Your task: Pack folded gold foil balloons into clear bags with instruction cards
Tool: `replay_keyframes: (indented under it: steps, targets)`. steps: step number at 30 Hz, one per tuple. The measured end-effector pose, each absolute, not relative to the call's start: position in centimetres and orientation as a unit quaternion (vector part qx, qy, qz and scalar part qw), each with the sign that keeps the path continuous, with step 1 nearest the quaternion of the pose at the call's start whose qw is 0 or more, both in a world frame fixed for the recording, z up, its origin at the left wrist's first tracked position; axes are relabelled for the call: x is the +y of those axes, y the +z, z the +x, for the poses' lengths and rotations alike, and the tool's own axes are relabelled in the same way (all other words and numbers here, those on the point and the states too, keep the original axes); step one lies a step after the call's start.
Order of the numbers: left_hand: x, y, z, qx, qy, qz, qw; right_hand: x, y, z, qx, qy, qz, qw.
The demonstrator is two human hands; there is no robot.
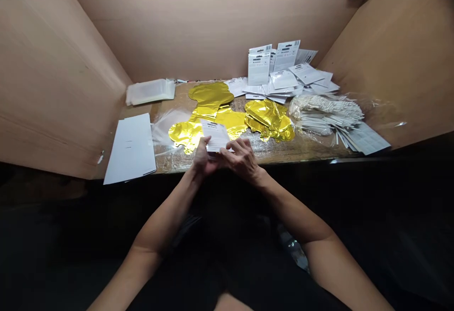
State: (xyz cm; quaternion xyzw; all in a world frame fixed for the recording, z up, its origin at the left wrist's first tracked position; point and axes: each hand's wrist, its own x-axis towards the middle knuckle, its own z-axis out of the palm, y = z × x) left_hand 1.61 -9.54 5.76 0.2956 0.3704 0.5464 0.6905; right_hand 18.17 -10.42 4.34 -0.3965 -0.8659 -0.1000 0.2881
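**Up close: left hand (203, 159) and right hand (243, 159) grasp a small white printed paper card (216, 136)**

Their fingers (237, 144) pinch its lower end above the near edge of the wooden table (301, 149). It seems light, thin and easily creased, so it is best held by the edges. Crinkled gold foil balloons (230, 119) lie beyond at 12 o'clock.

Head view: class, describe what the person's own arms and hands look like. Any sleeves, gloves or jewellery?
Both arms are bare: no sleeve shows on the left arm or the right arm. The left hand and right hand wear no gloves, and neither wrist carries a watch or bracelet. Rings are too small to tell.
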Motion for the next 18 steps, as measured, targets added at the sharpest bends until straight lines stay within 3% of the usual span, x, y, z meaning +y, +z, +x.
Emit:
replay_keyframes:
  steps: [2,5,8,11,16,18]
  targets:
    - [-10.4,4.7,0.1,0.480,0.528,0.393,0.580,-11.6,2.2,19.5,-0.871,-0.083,-0.406,0.263]
    - [-10.9,3.7,-2.0,0.575,0.512,0.557,0.311,-13.3,-0.2,20.9,-0.876,-0.048,-0.427,0.221]
    - [-9.9,3.6,-3.3,0.579,0.464,0.642,0.196,-14.3,-1.2,21.3,-0.866,-0.018,-0.451,0.216]
    - [-8.1,4.0,-3.6,0.567,0.449,0.662,0.198,-14.3,-1.4,21.1,-0.849,-0.008,-0.471,0.238]
    - [-5.7,4.7,-2.5,0.454,0.410,0.690,0.386,-12.9,-0.7,20.6,-0.815,-0.006,-0.504,0.286]
    - [-5.1,4.9,-1.6,0.467,0.457,0.632,0.416,-12.5,0.0,20.6,-0.803,-0.001,-0.502,0.320]
